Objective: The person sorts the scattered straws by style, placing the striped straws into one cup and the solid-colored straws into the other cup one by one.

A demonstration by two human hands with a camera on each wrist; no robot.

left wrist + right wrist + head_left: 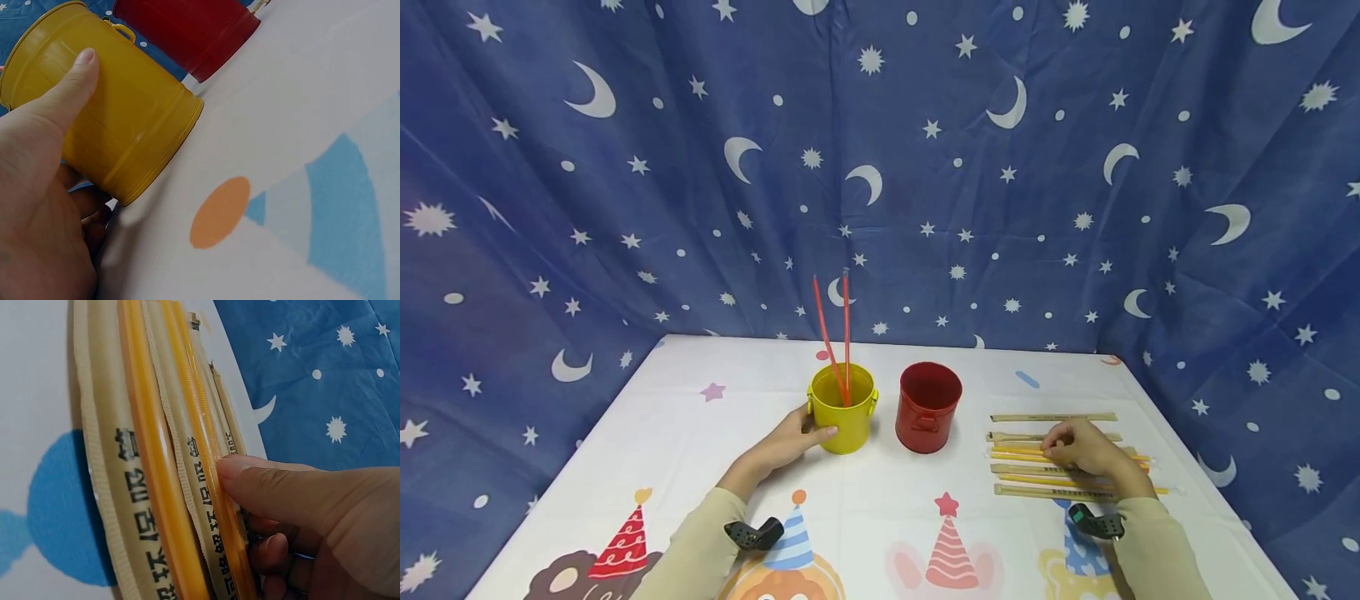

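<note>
My left hand holds the side of a small yellow metal bucket. In the left wrist view, the thumb lies across the bucket's wall and the other fingers curl behind it. Two red straws stand in that bucket, leaning apart at the top. At the right, my right hand is over a row of straws. Its thumb presses an orange straw in clear wrapping, with the fingers curled at its far side. Another orange straw and paper-wrapped straws with dark printing lie alongside.
A red metal bucket stands between the yellow bucket and the straws. One paper-wrapped straw lies a little apart at the back of the row. The white tablecloth has party-hat prints, and a starry blue curtain hangs behind.
</note>
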